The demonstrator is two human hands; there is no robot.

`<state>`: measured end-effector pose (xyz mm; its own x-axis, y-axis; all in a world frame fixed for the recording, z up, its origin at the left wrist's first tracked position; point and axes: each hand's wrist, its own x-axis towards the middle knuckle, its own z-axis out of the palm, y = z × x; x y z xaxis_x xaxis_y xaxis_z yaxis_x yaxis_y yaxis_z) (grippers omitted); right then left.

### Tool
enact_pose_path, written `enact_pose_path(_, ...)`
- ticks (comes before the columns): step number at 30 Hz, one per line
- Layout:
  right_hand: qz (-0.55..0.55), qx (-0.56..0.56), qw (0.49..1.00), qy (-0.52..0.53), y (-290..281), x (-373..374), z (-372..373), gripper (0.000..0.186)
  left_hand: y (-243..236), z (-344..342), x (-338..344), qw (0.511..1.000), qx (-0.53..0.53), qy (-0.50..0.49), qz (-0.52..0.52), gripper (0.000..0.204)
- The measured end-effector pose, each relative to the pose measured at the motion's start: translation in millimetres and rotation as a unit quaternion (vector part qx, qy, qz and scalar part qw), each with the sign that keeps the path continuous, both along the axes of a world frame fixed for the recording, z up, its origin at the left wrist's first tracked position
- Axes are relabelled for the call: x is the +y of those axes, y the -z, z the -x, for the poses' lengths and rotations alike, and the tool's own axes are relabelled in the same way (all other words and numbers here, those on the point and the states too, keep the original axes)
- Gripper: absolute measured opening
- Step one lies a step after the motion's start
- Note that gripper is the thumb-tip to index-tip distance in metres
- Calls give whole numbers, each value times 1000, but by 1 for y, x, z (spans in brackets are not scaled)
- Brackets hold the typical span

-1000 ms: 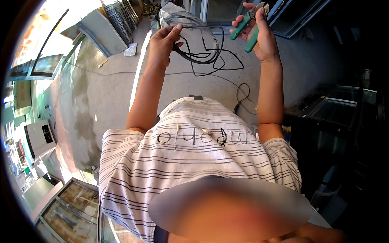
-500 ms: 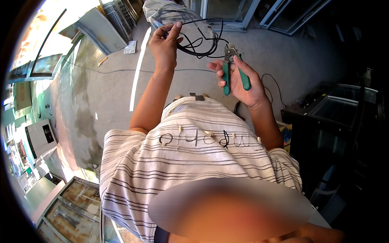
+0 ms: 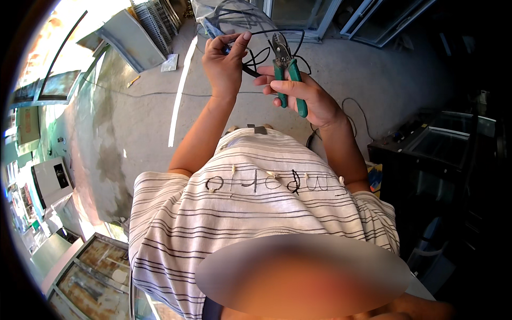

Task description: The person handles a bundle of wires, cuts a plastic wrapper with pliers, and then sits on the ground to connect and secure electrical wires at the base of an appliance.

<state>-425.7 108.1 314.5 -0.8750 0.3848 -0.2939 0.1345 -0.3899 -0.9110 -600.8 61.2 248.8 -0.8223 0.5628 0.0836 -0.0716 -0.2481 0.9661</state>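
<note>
So the black cable (image 3: 250,70) is up near 12 o'clock, pinched between the thumb and fingers of a mostly closed left hand (image 3: 224,66), with loops spilling toward 3 o'clock. The right hand (image 3: 314,98), around 1 o'clock, is loosely curled around green-handled pliers (image 3: 295,74), thumb laid across, handles a bit apart. Can't tell if the jaws have bitten anything.

My worry: loops bunch around the pliers' head, so a squeeze could nip the wrong strand, or even the left thumb, just off at 9 o'clock from the tips. That slack grip might let the pliers twist too.

Only container I'd call is the clear plastic bag (image 3: 205,12) past the left hand, toward 12. Dark strands show through it; inside or behind, can't tell. Loops could snag on it, imo.
</note>
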Motion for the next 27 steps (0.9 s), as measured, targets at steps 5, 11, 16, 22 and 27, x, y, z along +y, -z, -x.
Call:
enact_pose_path(5,53,-29,998,-3,11,8,3,51,2,-3,-3,996,86,-23,-17,21)
enact_pose_path(11,77,-24,997,2,19,11,8,45,2,-7,-5,994,85,-42,-49,17)
enact_pose_path(16,41,-28,999,11,17,11,11,42,2,-8,-5,993,97,-43,-47,17)
enact_pose_path(22,25,-16,999,21,20,11,12,42,-1,-11,-7,993,104,-37,-43,16)
enact_pose_path(27,1,-27,999,18,17,10,13,43,2,-11,-7,993,102,-34,-51,15)
